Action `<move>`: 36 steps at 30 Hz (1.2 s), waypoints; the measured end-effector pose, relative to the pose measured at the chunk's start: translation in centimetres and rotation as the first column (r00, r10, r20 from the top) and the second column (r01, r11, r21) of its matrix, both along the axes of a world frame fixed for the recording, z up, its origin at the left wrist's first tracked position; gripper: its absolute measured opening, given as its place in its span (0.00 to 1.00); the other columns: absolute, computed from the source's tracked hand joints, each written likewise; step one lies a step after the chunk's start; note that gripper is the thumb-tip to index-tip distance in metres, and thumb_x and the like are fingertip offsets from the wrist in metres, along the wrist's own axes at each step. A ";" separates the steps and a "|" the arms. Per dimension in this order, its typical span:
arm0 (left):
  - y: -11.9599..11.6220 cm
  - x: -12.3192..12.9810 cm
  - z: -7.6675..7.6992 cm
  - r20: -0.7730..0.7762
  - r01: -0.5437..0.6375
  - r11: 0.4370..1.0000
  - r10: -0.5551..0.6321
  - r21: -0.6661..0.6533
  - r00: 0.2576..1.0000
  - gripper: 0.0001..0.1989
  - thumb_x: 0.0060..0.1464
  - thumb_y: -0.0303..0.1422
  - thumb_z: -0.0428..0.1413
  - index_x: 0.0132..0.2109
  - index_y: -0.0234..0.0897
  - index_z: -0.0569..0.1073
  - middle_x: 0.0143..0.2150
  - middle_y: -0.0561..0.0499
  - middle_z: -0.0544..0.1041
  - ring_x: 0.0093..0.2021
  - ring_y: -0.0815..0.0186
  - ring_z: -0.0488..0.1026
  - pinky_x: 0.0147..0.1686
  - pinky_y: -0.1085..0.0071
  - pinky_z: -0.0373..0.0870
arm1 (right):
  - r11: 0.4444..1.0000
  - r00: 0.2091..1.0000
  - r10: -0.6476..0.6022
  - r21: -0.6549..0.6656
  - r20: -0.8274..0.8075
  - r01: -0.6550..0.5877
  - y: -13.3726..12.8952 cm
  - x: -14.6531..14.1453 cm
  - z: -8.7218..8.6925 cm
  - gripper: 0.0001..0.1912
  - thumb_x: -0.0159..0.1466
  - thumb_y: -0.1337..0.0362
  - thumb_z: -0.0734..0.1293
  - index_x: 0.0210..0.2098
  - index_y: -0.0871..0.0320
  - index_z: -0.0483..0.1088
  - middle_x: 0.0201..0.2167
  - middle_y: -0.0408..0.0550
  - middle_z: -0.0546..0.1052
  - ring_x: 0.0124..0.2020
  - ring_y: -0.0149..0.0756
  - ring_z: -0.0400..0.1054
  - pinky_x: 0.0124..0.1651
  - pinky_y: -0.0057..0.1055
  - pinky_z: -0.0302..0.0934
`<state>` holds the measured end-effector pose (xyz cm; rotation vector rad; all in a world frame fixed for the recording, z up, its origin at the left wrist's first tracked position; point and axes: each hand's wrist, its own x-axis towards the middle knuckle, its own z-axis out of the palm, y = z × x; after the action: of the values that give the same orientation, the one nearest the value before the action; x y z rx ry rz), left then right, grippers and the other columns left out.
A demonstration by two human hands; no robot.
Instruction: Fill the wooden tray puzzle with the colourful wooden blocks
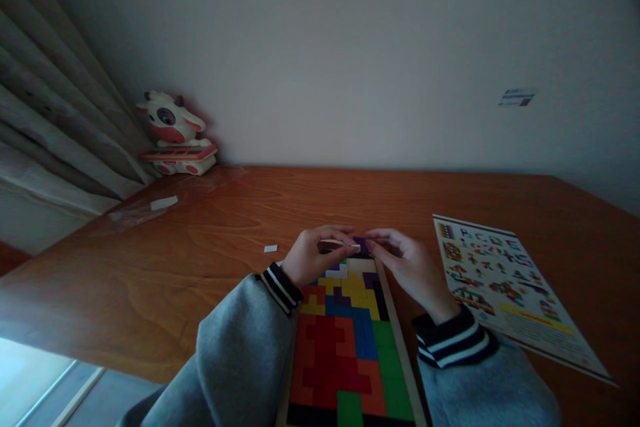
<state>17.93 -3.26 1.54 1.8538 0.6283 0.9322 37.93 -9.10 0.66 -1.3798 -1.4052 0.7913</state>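
A wooden tray puzzle (400,340) lies below my hands, its frame filled with coloured blocks in red, orange, green, blue, yellow, purple and black. Above its far end, my right hand (407,270) is closed, with thumb and forefinger pinching a purple puzzle block (362,245). My left hand (313,257) is closed beside it, fingertips close to the same block. A thin pale edge shows at the left fingertips; what it belongs to I cannot make out. Both hands partly cover the far rim of the tray.
A printed sheet (505,293) with block pictures lies on the wooden table (225,233) to the right. Left of the tray is a small white paper piece (271,248). A cow-shaped toy keyboard (180,137) stands at the back left by the curtain (60,100). A wall (350,67) closes the far side.
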 end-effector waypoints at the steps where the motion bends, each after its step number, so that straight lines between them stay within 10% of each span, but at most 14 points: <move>1: -0.1 0.0 -0.4 -0.010 -0.033 0.999 0.033 0.003 0.999 0.11 0.57 0.38 0.59 0.40 0.33 0.77 0.50 0.42 0.78 0.44 0.62 0.79 0.43 0.67 0.77 | 1.000 1.000 0.016 -0.012 0.010 -0.016 0.0 0.0 0.0 0.13 0.63 0.57 0.66 0.43 0.56 0.73 0.41 0.51 0.80 0.43 0.40 0.75 0.48 0.39 0.68; 8: 0.0 -1.4 -2.5 -0.231 -0.163 0.808 0.345 0.566 0.909 0.05 0.60 0.31 0.56 0.40 0.40 0.76 0.36 0.51 0.81 0.37 0.64 0.78 0.41 0.67 0.75 | 0.990 0.987 0.096 -0.115 0.132 -0.081 -0.4 -0.7 -0.4 0.09 0.62 0.62 0.66 0.39 0.57 0.76 0.37 0.50 0.82 0.38 0.40 0.77 0.43 0.39 0.70; 28: 0.2 -1.1 -3.0 -0.202 -0.069 0.772 0.249 0.632 0.947 0.06 0.61 0.31 0.55 0.40 0.38 0.77 0.38 0.48 0.80 0.39 0.64 0.76 0.42 0.67 0.73 | 0.998 0.954 0.062 -0.048 0.292 -0.051 -0.4 -1.0 -0.3 0.10 0.64 0.59 0.64 0.41 0.55 0.75 0.35 0.48 0.79 0.34 0.37 0.74 0.37 0.35 0.68; 36: -0.9 -1.2 -1.7 -0.044 -0.142 0.837 0.193 0.528 0.980 0.05 0.61 0.33 0.57 0.41 0.37 0.76 0.37 0.49 0.80 0.39 0.66 0.78 0.41 0.70 0.75 | 0.981 0.954 0.151 0.082 0.261 -0.178 -0.7 -1.7 1.0 0.09 0.64 0.58 0.66 0.40 0.53 0.76 0.39 0.48 0.79 0.40 0.38 0.74 0.43 0.37 0.69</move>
<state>16.72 -4.14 -0.17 2.3693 0.6451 1.2270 36.27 -9.80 1.64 -1.3289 -1.7550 0.6523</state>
